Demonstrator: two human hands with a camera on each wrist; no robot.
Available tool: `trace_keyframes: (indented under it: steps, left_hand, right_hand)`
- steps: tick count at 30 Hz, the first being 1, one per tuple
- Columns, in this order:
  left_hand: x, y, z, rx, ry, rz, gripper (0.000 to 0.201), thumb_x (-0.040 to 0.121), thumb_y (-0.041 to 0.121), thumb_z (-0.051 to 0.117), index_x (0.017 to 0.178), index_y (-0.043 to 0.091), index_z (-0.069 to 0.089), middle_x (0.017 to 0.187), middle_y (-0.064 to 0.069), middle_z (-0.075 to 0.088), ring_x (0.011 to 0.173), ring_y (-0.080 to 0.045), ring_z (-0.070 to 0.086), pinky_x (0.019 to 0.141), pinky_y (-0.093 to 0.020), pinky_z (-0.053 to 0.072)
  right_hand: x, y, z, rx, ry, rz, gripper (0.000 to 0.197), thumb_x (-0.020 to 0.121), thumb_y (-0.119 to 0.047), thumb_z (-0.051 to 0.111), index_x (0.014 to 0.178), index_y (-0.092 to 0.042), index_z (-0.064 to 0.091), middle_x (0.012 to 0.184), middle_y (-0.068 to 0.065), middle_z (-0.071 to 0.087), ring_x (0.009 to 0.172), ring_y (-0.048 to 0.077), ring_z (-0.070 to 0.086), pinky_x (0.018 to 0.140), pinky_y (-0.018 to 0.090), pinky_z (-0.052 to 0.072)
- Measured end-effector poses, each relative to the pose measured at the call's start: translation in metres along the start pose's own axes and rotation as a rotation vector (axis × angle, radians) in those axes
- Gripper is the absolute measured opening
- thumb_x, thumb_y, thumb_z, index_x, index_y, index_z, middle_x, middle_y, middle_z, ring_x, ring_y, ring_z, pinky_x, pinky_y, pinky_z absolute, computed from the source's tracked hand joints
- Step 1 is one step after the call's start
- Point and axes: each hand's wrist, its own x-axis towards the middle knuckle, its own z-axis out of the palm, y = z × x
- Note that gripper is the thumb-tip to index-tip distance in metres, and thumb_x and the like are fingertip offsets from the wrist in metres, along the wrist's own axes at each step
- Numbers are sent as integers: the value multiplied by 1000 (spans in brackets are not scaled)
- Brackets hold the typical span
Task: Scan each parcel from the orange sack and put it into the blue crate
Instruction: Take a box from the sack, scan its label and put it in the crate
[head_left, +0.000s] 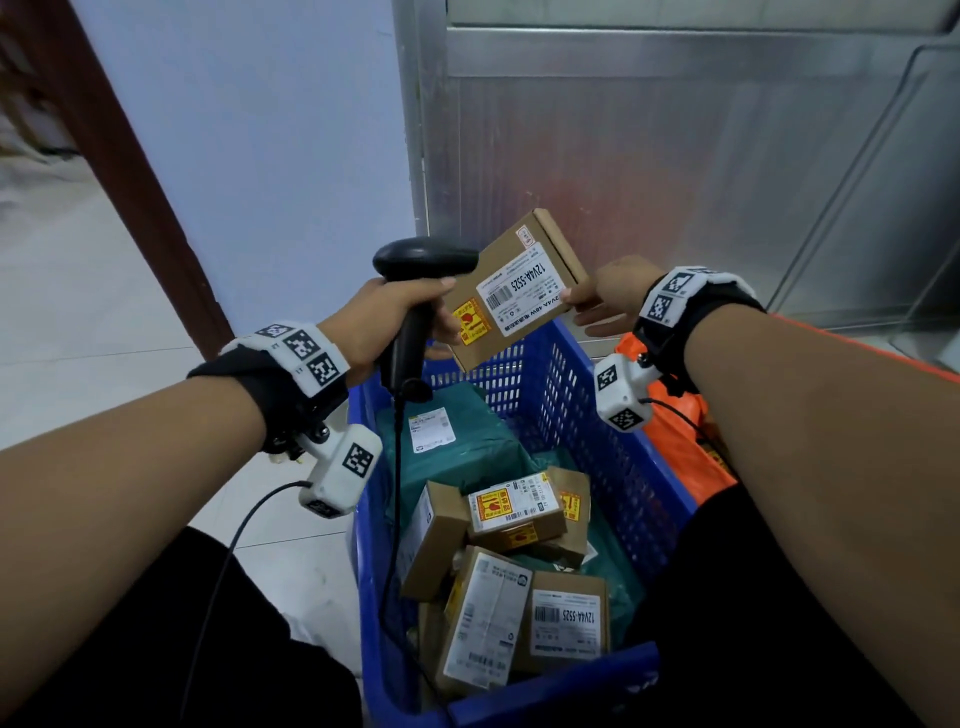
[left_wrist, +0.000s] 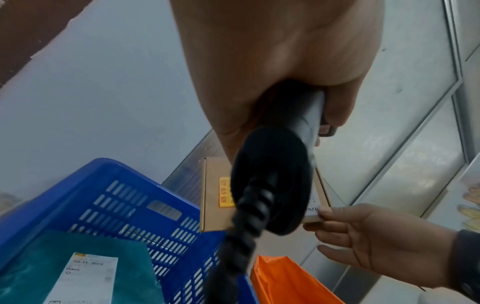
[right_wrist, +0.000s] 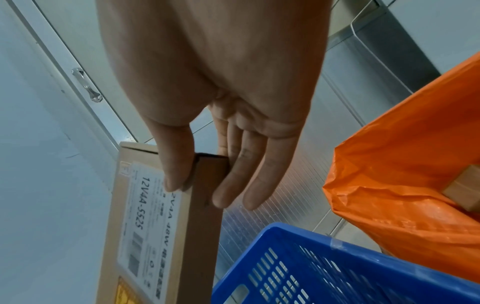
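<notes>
Two hands busy: left hand (head_left: 382, 317) clenched round scanner (head_left: 421, 291), right hand (head_left: 613, 296) pinching parcel (head_left: 514, 291) label-up over blue crate (head_left: 597, 415) for scanning.

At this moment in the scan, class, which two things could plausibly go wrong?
1. The right hand pinches the flat cardboard parcel only at one corner, other fingers straight, so it could slip, though probably into the blue crate below.
2. The left hand holds the barcode scanner very close beside the shipping label, so the barcode may not read.
</notes>
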Motion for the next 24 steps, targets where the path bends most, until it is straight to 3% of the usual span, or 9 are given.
trace_keyframes:
  steps: [3, 6, 11, 17, 24]
  left_hand:
    - [0, -3, 5, 12, -17, -87, 36, 100, 32, 61, 73, 9, 65, 77, -10, 71, 84, -27, 72, 87, -44, 61]
    - [0, -3, 8, -5, -12, -178, 38, 99, 37, 60, 69, 13, 60, 71, -5, 68, 74, -24, 69, 93, -45, 54]
    - [1, 0, 13, -51, 12, -187, 39, 98, 38, 59, 68, 14, 58, 67, -3, 65, 65, -22, 67, 80, -40, 56]
    - [6, -2, 16, -38, 28, -179, 37, 98, 39, 61, 70, 15, 58, 69, -2, 65, 66, -22, 67, 78, -39, 55]
    - [8, -1, 16, -44, 69, -136, 37, 97, 40, 60, 70, 14, 58, 68, -3, 65, 66, -23, 67, 77, -38, 53]
  right_hand:
    - [-3, -4, 0, 36, 59, 7, 22, 81, -15, 82, 96, -3, 72, 97, 12, 76, 89, 23, 75, 83, 44, 61]
    - [-8, -6, 0, 78, 121, -19, 21, 81, -15, 81, 94, -5, 68, 99, 14, 75, 80, 22, 71, 85, 44, 61]
    - [-14, -11, 0, 120, 152, -91, 21, 83, -15, 80, 84, -14, 60, 96, 11, 76, 78, 19, 67, 89, 44, 59]
    - [-14, -11, 1, 121, 154, -91, 28, 81, -16, 82, 92, -14, 56, 95, 10, 76, 83, 21, 71, 88, 45, 59]
    - [-17, -14, 2, 135, 153, -75, 37, 83, -16, 80, 112, -2, 64, 100, 13, 76, 87, 24, 74, 88, 41, 59]
